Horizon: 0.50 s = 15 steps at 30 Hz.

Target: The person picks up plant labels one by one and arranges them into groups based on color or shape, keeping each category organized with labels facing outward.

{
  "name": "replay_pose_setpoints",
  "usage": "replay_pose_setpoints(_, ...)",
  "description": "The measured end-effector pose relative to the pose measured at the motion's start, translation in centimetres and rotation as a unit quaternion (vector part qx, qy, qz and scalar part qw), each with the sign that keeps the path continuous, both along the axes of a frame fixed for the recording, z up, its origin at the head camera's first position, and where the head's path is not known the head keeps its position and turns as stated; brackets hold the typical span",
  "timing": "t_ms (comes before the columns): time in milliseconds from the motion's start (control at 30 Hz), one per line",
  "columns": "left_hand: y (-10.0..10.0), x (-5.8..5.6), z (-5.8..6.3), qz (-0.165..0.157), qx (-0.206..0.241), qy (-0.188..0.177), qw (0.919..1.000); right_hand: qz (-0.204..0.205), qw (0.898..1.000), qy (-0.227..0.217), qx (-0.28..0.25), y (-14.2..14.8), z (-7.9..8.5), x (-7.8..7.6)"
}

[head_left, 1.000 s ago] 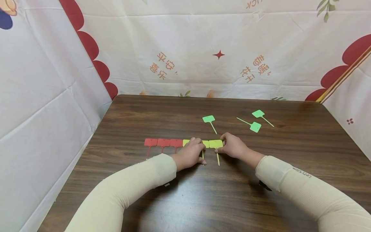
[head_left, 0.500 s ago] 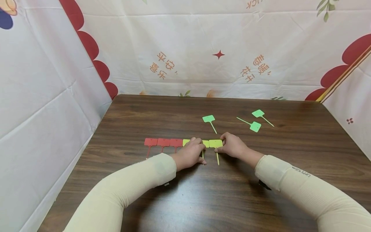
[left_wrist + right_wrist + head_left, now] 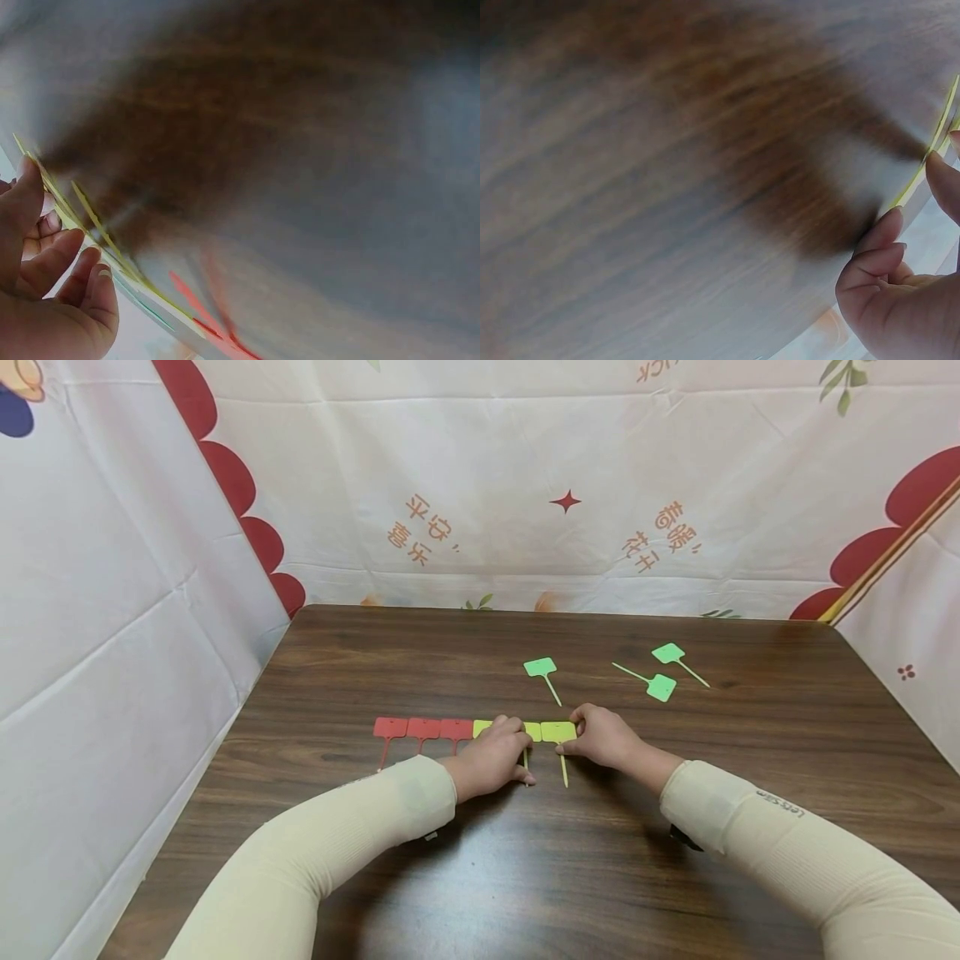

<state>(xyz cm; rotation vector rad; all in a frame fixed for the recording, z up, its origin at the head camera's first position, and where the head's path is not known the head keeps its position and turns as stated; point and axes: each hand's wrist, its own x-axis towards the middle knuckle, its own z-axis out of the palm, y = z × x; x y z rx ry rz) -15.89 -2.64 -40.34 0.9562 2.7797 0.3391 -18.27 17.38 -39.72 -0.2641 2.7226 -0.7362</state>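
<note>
In the head view, plant labels with thin stems lie side by side in a row, with red labels [image 3: 423,728] at the left end and yellow ones at the right. My left hand [image 3: 491,756] covers part of the yellow labels. Its fingertips hold the middle yellow label [image 3: 533,732] at the plate, and the thumb lies by the stem's lower end. At the row's right end, my right hand [image 3: 607,739] pinches the last yellow label [image 3: 557,732] between a thumb at its lower edge and fingers at its upper right corner. The left wrist view shows yellow stems [image 3: 94,217] beside the curled fingers.
Behind the row lies a green label [image 3: 540,667]. Two more green labels, one [image 3: 661,687] in front of the other [image 3: 667,653], lie farther right. The brown wooden table [image 3: 480,877] ends at a patterned white cloth [image 3: 495,460].
</note>
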Motion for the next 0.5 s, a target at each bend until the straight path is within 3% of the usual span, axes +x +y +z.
replay_pose_setpoints(500, 0.03, 0.14, 0.07, 0.003, -0.001, -0.014, 0.9999, 0.008, 1.000, 0.011, -0.005, 0.32, -0.32, -0.20)
